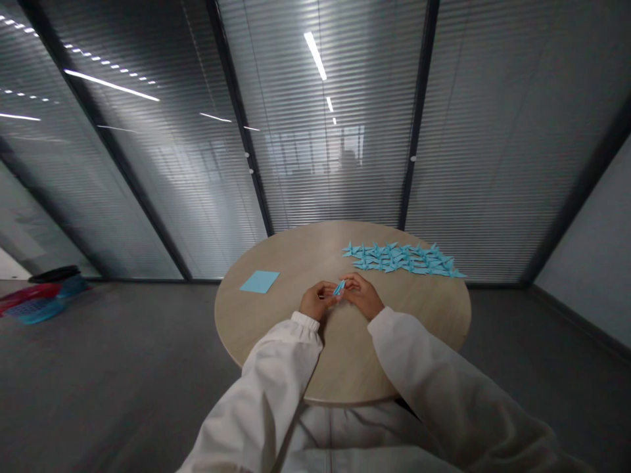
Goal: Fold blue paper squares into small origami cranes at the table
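Over the middle of a round wooden table [276,322], my left hand [317,301] and my right hand [362,295] meet, both in white sleeves. Their fingers are pinched together on a small folded piece of light blue paper [339,288] held between them, just above the tabletop. A flat light blue paper sheet [259,281] lies to the left of my left hand. Beyond my right hand, several folded blue paper figures [401,258] lie in rows on the far right part of the table.
Glass walls with lowered blinds and dark frames stand right behind the table. The floor around is grey carpet. At the far left on the floor lie red and blue baskets [37,299] with a dark item on top.
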### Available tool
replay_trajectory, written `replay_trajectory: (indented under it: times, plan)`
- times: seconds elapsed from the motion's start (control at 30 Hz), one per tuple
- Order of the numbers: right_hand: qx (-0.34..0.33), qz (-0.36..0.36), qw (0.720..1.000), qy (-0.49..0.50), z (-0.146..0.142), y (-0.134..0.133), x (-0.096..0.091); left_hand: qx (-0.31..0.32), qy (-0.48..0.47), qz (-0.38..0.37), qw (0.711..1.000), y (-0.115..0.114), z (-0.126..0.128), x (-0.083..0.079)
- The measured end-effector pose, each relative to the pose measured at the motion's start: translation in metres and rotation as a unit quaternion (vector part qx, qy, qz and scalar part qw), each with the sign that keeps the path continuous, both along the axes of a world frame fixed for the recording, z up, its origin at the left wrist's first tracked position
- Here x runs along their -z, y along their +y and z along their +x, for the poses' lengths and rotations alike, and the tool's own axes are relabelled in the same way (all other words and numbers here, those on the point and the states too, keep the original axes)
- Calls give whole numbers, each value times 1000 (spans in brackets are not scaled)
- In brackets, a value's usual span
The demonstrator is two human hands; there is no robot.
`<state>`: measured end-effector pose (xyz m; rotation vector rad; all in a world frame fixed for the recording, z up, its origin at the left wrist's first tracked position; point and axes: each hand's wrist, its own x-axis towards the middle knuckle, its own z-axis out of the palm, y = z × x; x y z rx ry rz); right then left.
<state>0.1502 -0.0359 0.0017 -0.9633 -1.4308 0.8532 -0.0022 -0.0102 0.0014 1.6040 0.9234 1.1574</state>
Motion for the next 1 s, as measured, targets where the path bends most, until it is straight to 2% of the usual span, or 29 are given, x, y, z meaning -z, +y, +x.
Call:
replay_trajectory:
  times: [0.17, 0.33, 0.77, 1.0]
  plan:
    - [27, 7, 1000, -13, 2, 1, 1, -37, 70, 41, 996, -4, 1, -3]
    - [43, 3, 999, -30, 3, 4, 5, -36, 99, 67, 992, -3, 0, 0]
    - [24, -18, 999, -43, 2, 2, 3, -32, 108, 87, 990, 6, -6, 9]
    - [24, -19, 999, -25, 1, 1, 2, -44, 128, 99, 986, 3, -7, 5]
